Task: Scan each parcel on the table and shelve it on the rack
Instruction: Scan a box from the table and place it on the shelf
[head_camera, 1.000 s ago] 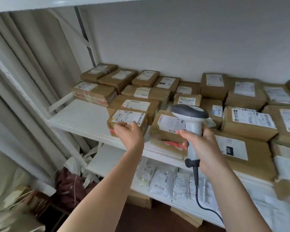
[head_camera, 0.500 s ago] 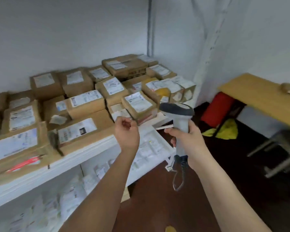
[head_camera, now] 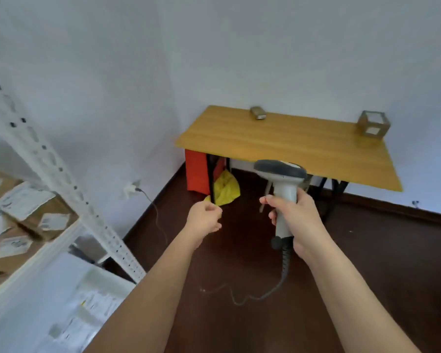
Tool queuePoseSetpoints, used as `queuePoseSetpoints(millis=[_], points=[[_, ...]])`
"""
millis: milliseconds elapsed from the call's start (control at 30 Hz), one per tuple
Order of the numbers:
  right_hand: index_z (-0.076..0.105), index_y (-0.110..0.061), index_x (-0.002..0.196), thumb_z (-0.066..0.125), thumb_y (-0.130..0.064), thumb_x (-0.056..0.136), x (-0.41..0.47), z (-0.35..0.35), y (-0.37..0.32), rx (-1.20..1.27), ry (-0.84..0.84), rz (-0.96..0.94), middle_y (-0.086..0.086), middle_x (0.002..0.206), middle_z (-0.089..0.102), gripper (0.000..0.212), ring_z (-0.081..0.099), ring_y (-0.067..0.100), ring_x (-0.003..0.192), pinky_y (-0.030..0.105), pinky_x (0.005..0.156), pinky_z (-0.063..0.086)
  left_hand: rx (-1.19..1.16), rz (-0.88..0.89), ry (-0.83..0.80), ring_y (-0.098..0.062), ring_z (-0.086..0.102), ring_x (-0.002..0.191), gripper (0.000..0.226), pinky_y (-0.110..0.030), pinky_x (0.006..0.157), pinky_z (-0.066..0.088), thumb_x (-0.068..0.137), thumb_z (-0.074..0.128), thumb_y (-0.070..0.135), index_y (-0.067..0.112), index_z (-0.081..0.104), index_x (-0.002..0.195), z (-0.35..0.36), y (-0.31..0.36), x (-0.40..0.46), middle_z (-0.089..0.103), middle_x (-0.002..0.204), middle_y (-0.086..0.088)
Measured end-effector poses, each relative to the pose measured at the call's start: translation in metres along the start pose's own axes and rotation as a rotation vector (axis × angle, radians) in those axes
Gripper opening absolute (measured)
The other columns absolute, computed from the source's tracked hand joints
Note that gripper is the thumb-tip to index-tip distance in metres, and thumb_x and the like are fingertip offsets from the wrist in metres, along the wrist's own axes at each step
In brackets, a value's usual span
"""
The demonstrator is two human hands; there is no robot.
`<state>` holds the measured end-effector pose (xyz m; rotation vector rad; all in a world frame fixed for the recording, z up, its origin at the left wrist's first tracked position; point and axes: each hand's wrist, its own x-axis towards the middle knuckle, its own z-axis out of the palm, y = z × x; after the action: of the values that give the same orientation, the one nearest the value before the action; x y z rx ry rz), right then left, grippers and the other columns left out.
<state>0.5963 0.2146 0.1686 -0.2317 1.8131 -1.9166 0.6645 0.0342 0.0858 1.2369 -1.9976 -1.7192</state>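
Observation:
My right hand (head_camera: 294, 217) grips the handle of a grey and white barcode scanner (head_camera: 281, 174), whose head points toward the wooden table (head_camera: 290, 146). Two brown parcels lie on the table: a small flat parcel (head_camera: 258, 113) at the back left and a cube-shaped parcel (head_camera: 373, 123) at the back right. My left hand (head_camera: 204, 217) hangs in front of me, fingers loosely curled, holding nothing. The white rack (head_camera: 61, 174) stands at the left, with several labelled brown parcels (head_camera: 36, 210) on its shelf.
A red box (head_camera: 196, 169) and a yellow bag (head_camera: 227, 187) sit under the table's left end. The scanner's cable (head_camera: 252, 296) trails over the dark floor. A wall socket (head_camera: 131, 189) with a plugged-in cord is near the rack. White packets (head_camera: 87, 309) lie on the lower shelf.
The view has swung right from the rack to the table. My left hand has let go of the parcel on the shelf and pulled back, holding nothing. The scanner stays in my right hand.

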Motion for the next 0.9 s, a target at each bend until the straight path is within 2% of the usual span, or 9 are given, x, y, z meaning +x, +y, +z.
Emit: queuePoseSetpoints(millis=[133, 200, 367, 500, 567, 633, 700, 767, 900], points=[[0.059, -0.012, 0.107, 0.066, -0.003, 0.09, 0.073, -0.076, -0.032, 0.101, 0.196, -0.034, 0.008, 0.089, 0.072, 0.021, 0.053, 0.007, 0.047, 0.025, 0.048, 0.047, 0.136, -0.009, -0.212, -0.012, 0.063, 0.062, 0.012, -0.02, 0.056, 0.055, 0.095, 0.053, 0.017, 0.012, 0.064, 0.093, 0.087, 0.043, 0.055, 0.067, 0.094, -0.006], [0.06, -0.014, 0.105, 0.066, -0.002, 0.09, 0.103, -0.108, -0.037, 0.151, 0.26, -0.035, 0.007, 0.086, 0.072, 0.02, 0.052, 0.007, 0.047, 0.022, 0.046, 0.047, 0.196, -0.014, -0.25, -0.013, 0.064, 0.065, 0.014, -0.019, 0.055, 0.054, 0.095, 0.052, 0.017, 0.013, 0.065, 0.095, 0.123, 0.064, 0.087, 0.068, 0.096, -0.005], [0.061, -0.013, 0.098, 0.067, -0.001, 0.086, 0.187, -0.178, -0.04, 0.168, 0.411, -0.005, 0.011, 0.087, 0.07, 0.018, 0.053, 0.006, 0.046, 0.022, 0.046, 0.047, 0.251, 0.0, -0.325, -0.014, 0.064, 0.07, 0.015, -0.016, 0.049, 0.049, 0.096, 0.053, 0.017, 0.017, 0.063, 0.085, 0.225, 0.109, 0.175, 0.066, 0.096, -0.004], [0.06, -0.016, 0.098, 0.067, -0.001, 0.087, 0.276, -0.224, -0.056, 0.159, 0.494, -0.035, 0.008, 0.084, 0.069, 0.019, 0.051, 0.007, 0.046, 0.023, 0.046, 0.046, 0.271, -0.03, -0.415, -0.015, 0.064, 0.073, 0.016, -0.018, 0.054, 0.051, 0.098, 0.053, 0.02, 0.009, 0.062, 0.103, 0.307, 0.136, 0.255, 0.066, 0.103, -0.008], [0.06, -0.016, 0.102, 0.066, -0.002, 0.088, 0.323, -0.246, -0.072, 0.152, 0.531, -0.034, 0.006, 0.082, 0.071, 0.021, 0.051, 0.007, 0.046, 0.024, 0.047, 0.046, 0.277, -0.08, -0.427, -0.014, 0.06, 0.074, 0.014, -0.017, 0.049, 0.048, 0.1, 0.051, 0.019, 0.01, 0.053, 0.11, 0.35, 0.16, 0.297, 0.063, 0.099, -0.006], [0.06, -0.016, 0.105, 0.066, -0.004, 0.088, 0.362, -0.271, -0.09, 0.133, 0.544, -0.024, 0.004, 0.081, 0.073, 0.022, 0.051, 0.008, 0.048, 0.025, 0.05, 0.047, 0.265, -0.13, -0.442, -0.014, 0.049, 0.063, 0.005, -0.018, 0.047, 0.041, 0.101, 0.045, 0.015, 0.019, 0.045, 0.104, 0.397, 0.186, 0.329, 0.053, 0.084, -0.003], [0.061, -0.016, 0.105, 0.067, -0.005, 0.088, 0.395, -0.3, -0.108, 0.116, 0.575, -0.032, 0.003, 0.082, 0.074, 0.021, 0.052, 0.009, 0.049, 0.025, 0.051, 0.047, 0.237, -0.128, -0.476, -0.014, 0.042, 0.058, 0.007, -0.021, 0.048, 0.039, 0.102, 0.042, 0.013, 0.016, 0.045, 0.097, 0.444, 0.215, 0.355, 0.049, 0.081, -0.003], [0.06, -0.016, 0.104, 0.066, -0.005, 0.089, 0.424, -0.327, -0.119, 0.114, 0.621, -0.055, 0.003, 0.082, 0.073, 0.019, 0.051, 0.01, 0.05, 0.025, 0.051, 0.046, 0.254, -0.082, -0.501, -0.016, 0.051, 0.062, 0.008, -0.024, 0.053, 0.046, 0.1, 0.046, 0.015, 0.009, 0.051, 0.103, 0.491, 0.239, 0.376, 0.057, 0.093, -0.007], [0.061, -0.018, 0.104, 0.065, -0.003, 0.089, 0.484, -0.375, -0.128, 0.158, 0.694, -0.036, 0.006, 0.085, 0.073, 0.022, 0.05, 0.011, 0.049, 0.03, 0.055, 0.044, 0.235, -0.063, -0.598, -0.019, 0.057, 0.068, 0.013, -0.022, 0.05, 0.048, 0.099, 0.051, 0.021, 0.02, 0.051, 0.086, 0.571, 0.266, 0.408, 0.061, 0.093, -0.006]])
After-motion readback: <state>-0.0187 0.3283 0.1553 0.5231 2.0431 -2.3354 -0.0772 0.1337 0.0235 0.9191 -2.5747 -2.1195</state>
